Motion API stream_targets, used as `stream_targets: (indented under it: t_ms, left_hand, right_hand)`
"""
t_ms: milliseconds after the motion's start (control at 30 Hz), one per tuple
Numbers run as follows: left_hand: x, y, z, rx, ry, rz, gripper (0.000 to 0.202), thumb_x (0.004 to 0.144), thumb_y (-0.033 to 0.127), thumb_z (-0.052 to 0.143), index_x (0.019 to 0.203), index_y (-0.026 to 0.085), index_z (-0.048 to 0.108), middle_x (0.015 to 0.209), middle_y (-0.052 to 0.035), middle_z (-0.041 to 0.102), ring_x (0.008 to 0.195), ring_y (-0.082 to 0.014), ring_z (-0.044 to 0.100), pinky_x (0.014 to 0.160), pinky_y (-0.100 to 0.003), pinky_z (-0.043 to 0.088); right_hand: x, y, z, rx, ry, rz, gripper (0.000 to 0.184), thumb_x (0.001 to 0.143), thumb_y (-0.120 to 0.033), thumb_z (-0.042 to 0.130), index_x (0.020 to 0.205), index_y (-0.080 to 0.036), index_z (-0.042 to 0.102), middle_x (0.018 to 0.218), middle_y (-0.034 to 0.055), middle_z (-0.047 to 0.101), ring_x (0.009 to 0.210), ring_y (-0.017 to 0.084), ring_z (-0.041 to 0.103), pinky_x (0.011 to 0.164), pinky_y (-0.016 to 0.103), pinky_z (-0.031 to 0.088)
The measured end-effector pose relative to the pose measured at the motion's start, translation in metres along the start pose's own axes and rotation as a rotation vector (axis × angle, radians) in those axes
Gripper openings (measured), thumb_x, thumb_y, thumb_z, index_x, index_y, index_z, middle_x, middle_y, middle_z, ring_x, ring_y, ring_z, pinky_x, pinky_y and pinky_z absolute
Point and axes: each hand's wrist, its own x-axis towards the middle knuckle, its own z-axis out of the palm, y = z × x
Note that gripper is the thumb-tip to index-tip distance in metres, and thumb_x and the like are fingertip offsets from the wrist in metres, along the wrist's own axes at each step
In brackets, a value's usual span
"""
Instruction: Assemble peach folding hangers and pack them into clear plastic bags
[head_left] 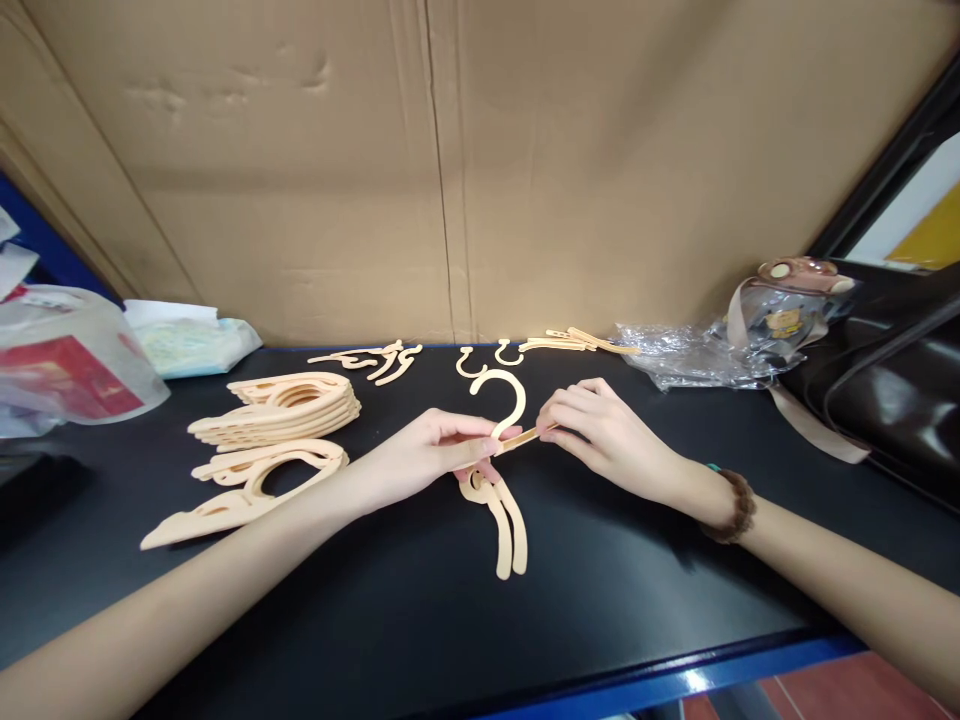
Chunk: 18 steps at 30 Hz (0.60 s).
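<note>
Between my hands is a cream plastic hanger (pixel 519 440), its curved hook (pixel 517 395) standing up in the middle. My left hand (pixel 457 445) pinches it at the base of the hook, thumb on top. With bent fingers, my right hand (pixel 592 425) grips the end of the hanger's right arm. Below my left hand, two curved cream hanger pieces (pixel 506 530) show against the black table; my fingers hide their upper part, and I cannot tell whether they are joined to the hanger.
Stacked folded hangers (pixel 292 410) and a further hanger (pixel 232 510) lie at left. Behind are loose curved parts (pixel 382 358), two small hooks (pixel 508 352) and straight strips (pixel 570 341). Clear plastic wrap (pixel 690 355), a black bag (pixel 892 400) and a wipes pack (pixel 195 340) flank the black table (pixel 600 590).
</note>
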Motion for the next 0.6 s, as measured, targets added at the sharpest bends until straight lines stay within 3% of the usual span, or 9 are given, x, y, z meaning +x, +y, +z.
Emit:
stream_targets:
  t_ms: [300,500,600]
  left_hand:
    - [-0.0024,0.0037,-0.0021,-0.055,-0.036,-0.067,0.040,0.088,0.043,0.054,0.119,0.019,0.063,0.078,-0.0040,0.070,0.073,-0.0149,0.062,0.070,-0.027,0.048]
    - [-0.0027,0.0047,-0.0039,0.060,-0.059,-0.047,0.037,0.089,0.041,0.050,0.117,0.020,0.064,0.076,-0.0025,0.065,0.069,-0.0134,0.057,0.061,-0.023,0.044]
    - [-0.0019,0.0055,-0.0010,0.085,-0.062,-0.030,0.032,0.088,0.040,0.051,0.106,0.018,0.067,0.075,-0.0018,0.063,0.069,-0.0135,0.054,0.063,-0.024,0.044]
  right_hand:
    - [0.0002,-0.0015,0.0009,-0.007,0.000,-0.013,0.024,0.100,-0.022,0.039,0.094,-0.021,0.062,0.091,0.0013,0.065,0.084,0.014,0.056,0.085,0.033,0.033]
    - [-0.0004,-0.0024,0.0007,0.014,-0.005,-0.003,0.023,0.099,-0.023,0.040,0.093,-0.021,0.062,0.092,0.0006,0.066,0.084,0.013,0.058,0.085,0.032,0.034]
    - [-0.0010,-0.0026,0.0011,0.019,-0.004,-0.009,0.023,0.099,-0.023,0.040,0.093,-0.021,0.062,0.091,0.0005,0.066,0.083,0.013,0.057,0.084,0.032,0.034]
